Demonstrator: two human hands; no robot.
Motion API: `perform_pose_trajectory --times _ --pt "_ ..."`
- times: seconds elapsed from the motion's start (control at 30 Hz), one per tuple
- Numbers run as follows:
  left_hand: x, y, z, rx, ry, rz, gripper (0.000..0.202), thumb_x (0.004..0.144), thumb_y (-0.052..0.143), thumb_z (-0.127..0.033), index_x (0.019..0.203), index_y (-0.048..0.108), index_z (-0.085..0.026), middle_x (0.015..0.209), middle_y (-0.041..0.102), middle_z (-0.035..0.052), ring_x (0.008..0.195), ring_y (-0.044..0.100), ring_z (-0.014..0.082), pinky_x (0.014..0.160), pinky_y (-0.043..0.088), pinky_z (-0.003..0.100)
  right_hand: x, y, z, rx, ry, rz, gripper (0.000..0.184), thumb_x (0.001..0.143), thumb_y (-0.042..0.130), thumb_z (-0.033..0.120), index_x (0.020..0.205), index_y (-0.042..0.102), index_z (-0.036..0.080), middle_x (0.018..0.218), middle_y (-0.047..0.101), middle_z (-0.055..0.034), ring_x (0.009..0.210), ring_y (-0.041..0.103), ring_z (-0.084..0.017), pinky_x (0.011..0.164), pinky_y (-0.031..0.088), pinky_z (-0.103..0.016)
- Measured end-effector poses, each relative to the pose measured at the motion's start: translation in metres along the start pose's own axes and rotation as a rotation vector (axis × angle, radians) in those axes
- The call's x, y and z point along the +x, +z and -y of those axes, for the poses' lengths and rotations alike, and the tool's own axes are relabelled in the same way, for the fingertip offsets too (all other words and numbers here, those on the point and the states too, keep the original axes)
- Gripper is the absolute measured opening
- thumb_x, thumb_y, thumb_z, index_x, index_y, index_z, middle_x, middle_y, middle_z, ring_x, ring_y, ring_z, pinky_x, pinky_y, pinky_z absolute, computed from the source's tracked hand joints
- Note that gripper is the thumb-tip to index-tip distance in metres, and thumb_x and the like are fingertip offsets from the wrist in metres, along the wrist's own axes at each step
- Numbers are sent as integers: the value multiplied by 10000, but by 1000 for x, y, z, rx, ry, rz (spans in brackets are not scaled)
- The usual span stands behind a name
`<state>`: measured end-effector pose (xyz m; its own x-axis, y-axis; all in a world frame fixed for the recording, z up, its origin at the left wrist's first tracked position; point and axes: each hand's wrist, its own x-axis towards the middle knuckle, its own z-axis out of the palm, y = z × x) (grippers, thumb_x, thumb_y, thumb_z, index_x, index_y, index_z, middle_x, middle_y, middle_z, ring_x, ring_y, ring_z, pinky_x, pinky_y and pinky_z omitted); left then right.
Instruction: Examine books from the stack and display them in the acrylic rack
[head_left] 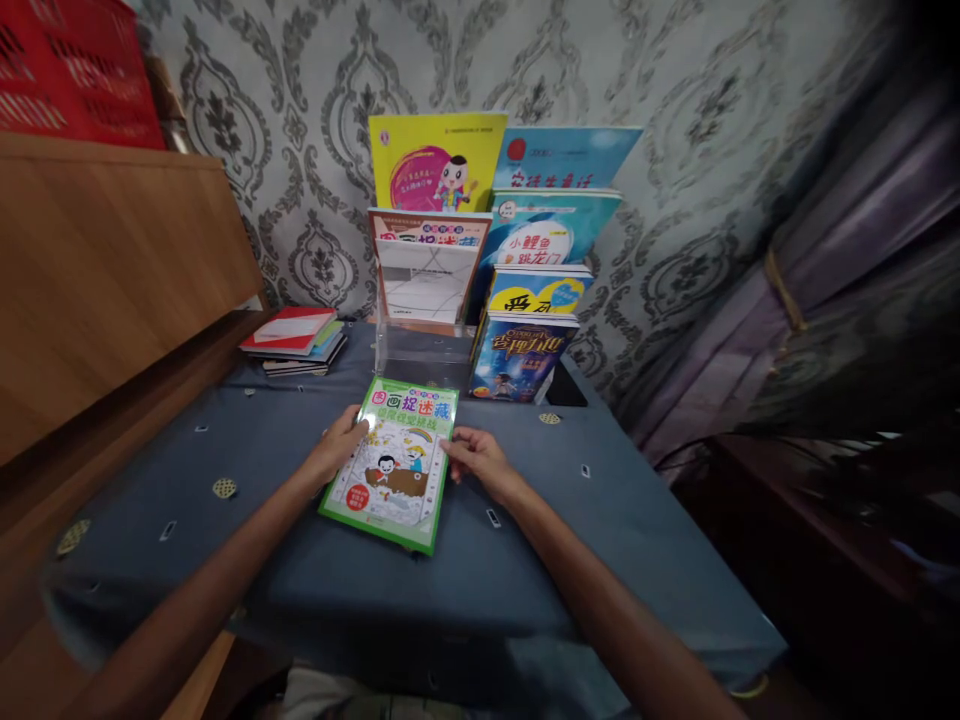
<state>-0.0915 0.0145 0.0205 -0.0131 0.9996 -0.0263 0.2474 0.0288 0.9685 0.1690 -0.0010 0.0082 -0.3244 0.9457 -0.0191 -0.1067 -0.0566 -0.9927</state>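
A green-bordered children's book (pixel 395 470) lies flat on the blue tablecloth (pixel 525 560), its cover up. My left hand (pixel 339 442) grips its left edge, fingers curled over the cover. My right hand (pixel 480 458) holds the right edge, fingers bent against it. Behind the book stands a clear tiered display rack (pixel 420 350). The rack carries a yellow book (pixel 437 162), a white-and-brown book (pixel 427 262) and several blue books (pixel 544 235) in stepped rows. Its lowest left slot shows no book.
A stack of thin books with a red cover on top (pixel 295 340) lies at the table's back left. A wooden cabinet (pixel 97 270) rises on the left with a red crate (pixel 75 70) on it. Dark curtains (pixel 847 250) hang at the right. Patterned wallpaper backs the rack.
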Motion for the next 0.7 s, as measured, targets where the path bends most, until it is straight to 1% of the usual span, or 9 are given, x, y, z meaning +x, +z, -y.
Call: perform_pose_trajectory --times 0.1,0.13,0.17,0.23,0.3,0.33,0.43,0.57,0.7 --pt "-7 -6 -1 609 133 -26 412 885 555 -311 1275 526 -183 1168 650 104 1116 604 279 982 456 419 4 -7 -8 -104 -17 -80 431 668 798 434 975 632 181 585 665 43 438 587 -111 408 476 -211" --pt "-10 -8 -3 763 172 -25 416 902 532 -311 1294 514 -172 1211 618 125 1156 577 291 991 445 427 5 -9 -11 -123 -25 -105 446 674 787 403 1025 626 180 621 684 33 467 612 -120 416 485 -214" --pt "-12 -8 -5 882 204 -12 400 919 507 -312 1290 517 -163 1231 594 138 1179 556 295 991 442 427 5 -12 -13 -137 -29 -122 458 684 773 377 1067 620 177 655 699 22 500 634 -127 425 492 -215" --pt "-16 -9 -9 1032 239 46 344 953 454 -305 1246 546 -151 1212 580 141 1167 549 286 978 445 410 6 -15 -16 -162 -31 -129 464 707 745 348 1114 620 164 692 712 2 558 667 -141 441 500 -215" --pt "-18 -7 -11 1107 250 88 301 973 422 -286 1192 579 -152 1164 590 128 1126 559 266 973 442 385 6 -16 -17 -190 -38 -121 457 727 726 347 1129 630 153 704 714 -10 589 681 -150 452 503 -215" --pt "-20 -6 -11 1130 251 91 287 975 421 -277 1171 591 -154 1150 594 124 1114 559 261 973 439 378 6 -17 -18 -203 -43 -114 452 737 718 354 1132 636 150 710 715 -16 599 685 -153 456 505 -216" --pt "-22 -2 -8 1157 263 58 250 968 443 -259 1118 620 -166 1139 599 123 1115 546 262 975 436 377 6 -17 -18 -230 -63 -108 447 770 690 376 1155 646 152 746 728 -31 617 695 -158 478 521 -228" --pt "-19 0 0 1125 271 37 236 963 451 -248 1084 634 -162 1105 600 123 1071 555 258 960 442 379 9 -19 -17 -241 -71 -130 461 786 675 393 1180 645 156 775 740 -46 626 702 -170 492 534 -244" --pt "-10 0 6 1059 266 19 200 953 464 -224 1046 633 -175 1047 599 98 1004 569 235 943 447 369 16 -22 -17 -257 -84 -140 455 775 691 407 1157 658 161 807 753 -60 649 707 -182 524 548 -262"
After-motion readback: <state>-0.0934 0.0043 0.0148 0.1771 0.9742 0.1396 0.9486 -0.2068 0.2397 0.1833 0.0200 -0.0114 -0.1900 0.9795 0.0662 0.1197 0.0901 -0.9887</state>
